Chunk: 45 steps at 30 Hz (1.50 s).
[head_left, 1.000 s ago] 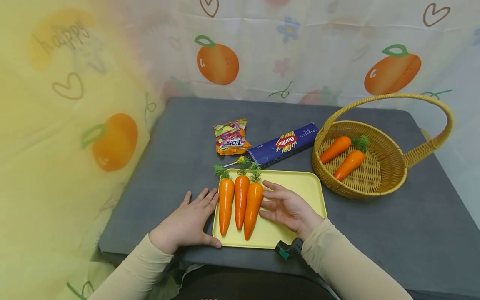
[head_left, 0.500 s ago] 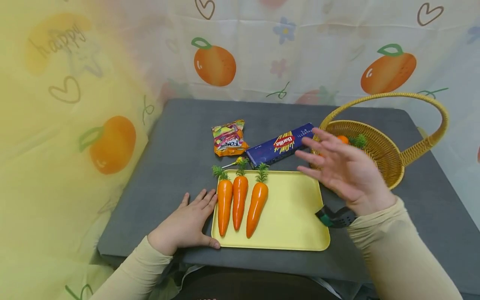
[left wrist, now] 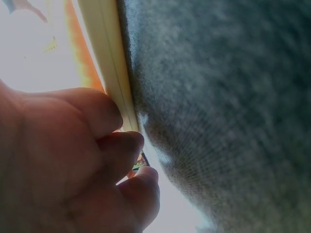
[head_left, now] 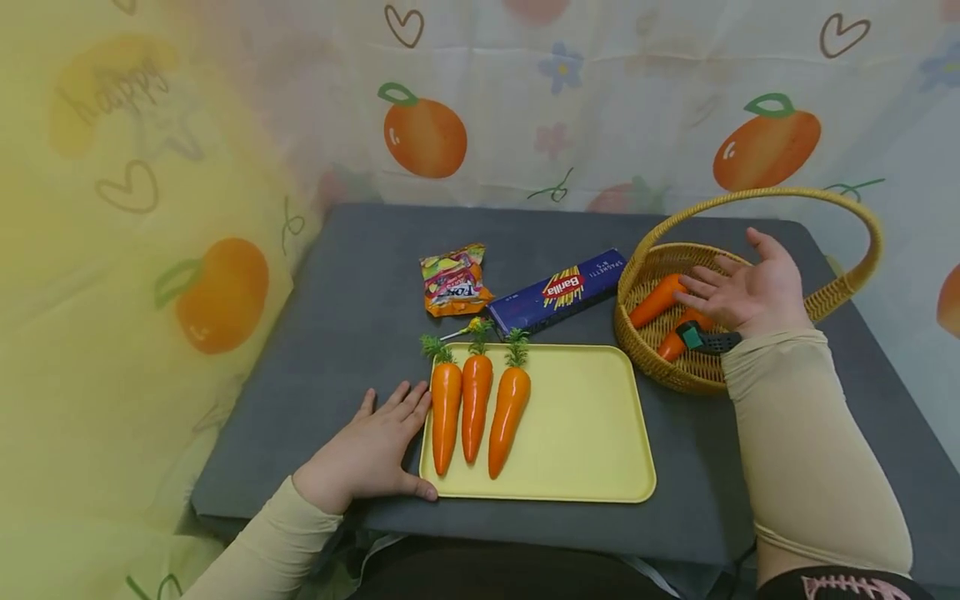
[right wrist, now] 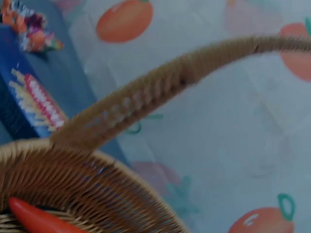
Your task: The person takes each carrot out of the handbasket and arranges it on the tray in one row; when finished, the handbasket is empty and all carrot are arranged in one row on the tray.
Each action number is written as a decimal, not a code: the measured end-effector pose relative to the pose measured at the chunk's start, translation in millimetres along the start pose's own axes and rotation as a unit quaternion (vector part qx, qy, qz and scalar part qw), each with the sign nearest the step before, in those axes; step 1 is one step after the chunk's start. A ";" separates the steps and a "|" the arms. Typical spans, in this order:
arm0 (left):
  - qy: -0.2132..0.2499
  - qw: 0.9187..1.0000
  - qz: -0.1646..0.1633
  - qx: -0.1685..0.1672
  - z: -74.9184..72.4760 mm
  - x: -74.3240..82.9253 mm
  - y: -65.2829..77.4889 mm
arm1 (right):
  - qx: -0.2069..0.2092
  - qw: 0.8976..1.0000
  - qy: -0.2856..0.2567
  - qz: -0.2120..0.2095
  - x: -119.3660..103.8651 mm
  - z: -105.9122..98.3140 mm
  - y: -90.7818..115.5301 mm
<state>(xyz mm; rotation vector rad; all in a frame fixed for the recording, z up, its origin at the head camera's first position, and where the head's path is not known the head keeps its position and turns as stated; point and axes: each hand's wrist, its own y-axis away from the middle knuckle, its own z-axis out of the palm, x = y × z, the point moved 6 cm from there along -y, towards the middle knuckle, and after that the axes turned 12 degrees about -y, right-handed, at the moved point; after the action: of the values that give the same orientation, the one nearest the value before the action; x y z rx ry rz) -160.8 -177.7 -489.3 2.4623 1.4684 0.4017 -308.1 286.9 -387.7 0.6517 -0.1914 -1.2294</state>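
Three carrots lie side by side on the left part of a yellow tray (head_left: pixel 585 425): a left carrot (head_left: pixel 446 417), a middle carrot (head_left: pixel 476 408) and a right carrot (head_left: pixel 510 421), green tops pointing away. My left hand (head_left: pixel 375 450) rests with spread fingers at the tray's left edge; the left wrist view shows its fingertips right at the tray's side (left wrist: pixel 109 63). Over the wicker basket (head_left: pixel 678 379) my right hand (head_left: pixel 750 292) hovers palm up, fingers extended, holding nothing. Beneath it two more carrots lie inside, one carrot (head_left: pixel 654 302) and a second carrot (head_left: pixel 671 343), partly hidden by the hand and wrist strap.
Behind the tray lie a blue spaghetti box (head_left: pixel 558 292), an orange candy bag (head_left: pixel 453 279) and a lollipop (head_left: pixel 468 327). The basket's tall handle (head_left: pixel 757 193) arches over its opening. A patterned curtain (head_left: pixel 495 108) hangs along the table's back and left.
My right hand has left the right carrot on the tray and travelled right to above the basket. That carrot now lies slightly apart from the middle one. The left hand stays put.
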 end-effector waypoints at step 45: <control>-0.003 1.000 -0.005 -0.001 2.0 -1.6 -0.7 | 0.051 0.996 0.076 0.024 6.9 -21.9 -65.9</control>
<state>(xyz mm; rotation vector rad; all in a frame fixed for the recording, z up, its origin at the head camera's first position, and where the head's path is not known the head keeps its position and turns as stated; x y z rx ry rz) -161.5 -178.9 -491.6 2.4509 1.4768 0.3920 -348.7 276.6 -443.5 0.8215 -0.1429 -1.1247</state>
